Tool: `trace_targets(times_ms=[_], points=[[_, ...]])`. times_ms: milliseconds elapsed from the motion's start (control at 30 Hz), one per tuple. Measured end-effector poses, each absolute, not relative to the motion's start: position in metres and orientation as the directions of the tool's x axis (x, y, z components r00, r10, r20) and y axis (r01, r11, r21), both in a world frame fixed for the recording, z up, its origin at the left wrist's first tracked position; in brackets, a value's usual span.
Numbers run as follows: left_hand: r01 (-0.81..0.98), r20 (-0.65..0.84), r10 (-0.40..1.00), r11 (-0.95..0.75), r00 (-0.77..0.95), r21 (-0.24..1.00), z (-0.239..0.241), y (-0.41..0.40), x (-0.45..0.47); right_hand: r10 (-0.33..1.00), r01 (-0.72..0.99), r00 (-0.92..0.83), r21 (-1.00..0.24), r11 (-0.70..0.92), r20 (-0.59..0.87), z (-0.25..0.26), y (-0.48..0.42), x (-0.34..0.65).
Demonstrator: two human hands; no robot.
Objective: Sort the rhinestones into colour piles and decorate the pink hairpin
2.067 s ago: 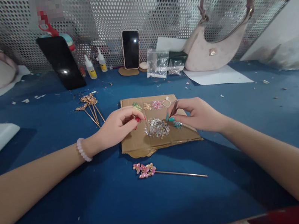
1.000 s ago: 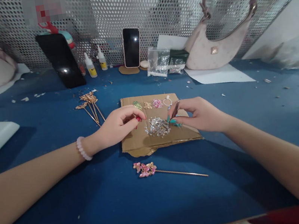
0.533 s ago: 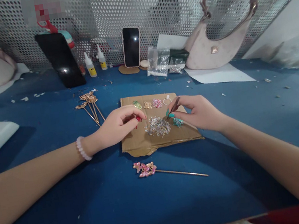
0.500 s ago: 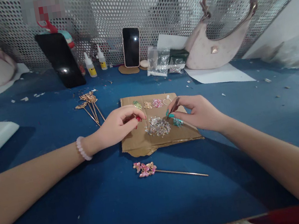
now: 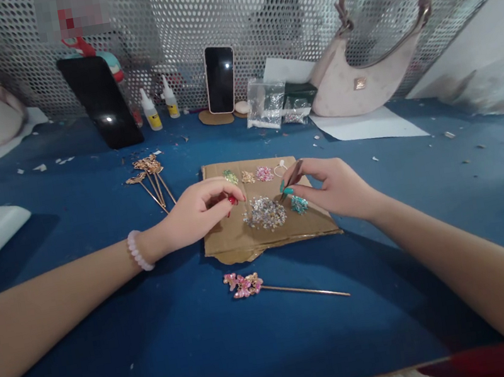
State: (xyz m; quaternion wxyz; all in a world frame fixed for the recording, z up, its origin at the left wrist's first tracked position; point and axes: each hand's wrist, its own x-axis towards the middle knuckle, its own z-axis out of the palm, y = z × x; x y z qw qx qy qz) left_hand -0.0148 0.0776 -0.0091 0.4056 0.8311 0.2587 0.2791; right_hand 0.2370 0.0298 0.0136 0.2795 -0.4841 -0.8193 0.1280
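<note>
Brown cardboard (image 5: 228,237) is lying on the blue table (image 5: 182,352), carrying a silvery pile (image 5: 265,213) mid-sheet, a teal pile (image 5: 299,204) to its right, and green (image 5: 230,176), tan (image 5: 247,177) and pink piles (image 5: 264,174) along the far edge. Gold hairpins (image 5: 149,166) are lying far left; a pink-flowered hairpin (image 5: 243,285) is resting nearer. Two bottles (image 5: 150,112), a phone (image 5: 221,80) and a handbag (image 5: 360,85) are standing at the far side. The right hand (image 5: 337,184) is covering the cardboard's far right corner, its grip closing firmly around dark tweezers (image 5: 295,172), whose tips are meeting the silvery pile's right edge; whether they are pinching anything is too small to tell. The left hand (image 5: 198,213) is overlapping the left edge, its grip curling loosely, thumb and forefinger tips staying slightly parted.
</note>
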Motion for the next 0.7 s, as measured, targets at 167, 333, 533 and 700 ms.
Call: trace_targets(times_ms=[167, 333, 533, 700], points=[[0.210, 0.255, 0.656, -0.543, 0.710, 0.813, -0.0088, 0.0773, -0.0140, 0.870, 0.710, -0.375, -0.503, 0.492, 0.321, 0.0149, 0.0298, 0.2394], [0.213, 0.261, 0.657, -0.550, 0.707, 0.808, -0.0095, 0.0774, -0.0137, 0.871, 0.707, -0.371, -0.509, 0.490, 0.323, 0.0146, 0.0305, 0.2401], [0.203, 0.255, 0.661, -0.533, 0.705, 0.821, -0.0086, 0.0770, -0.0139, 0.871, 0.704, -0.378, -0.514, 0.491, 0.314, 0.0149, 0.0303, 0.2399], [0.197, 0.263, 0.660, -0.537, 0.704, 0.821, -0.0093, 0.0773, -0.0138, 0.873, 0.705, -0.359, -0.517, 0.486, 0.330, 0.0164, 0.0307, 0.2423]])
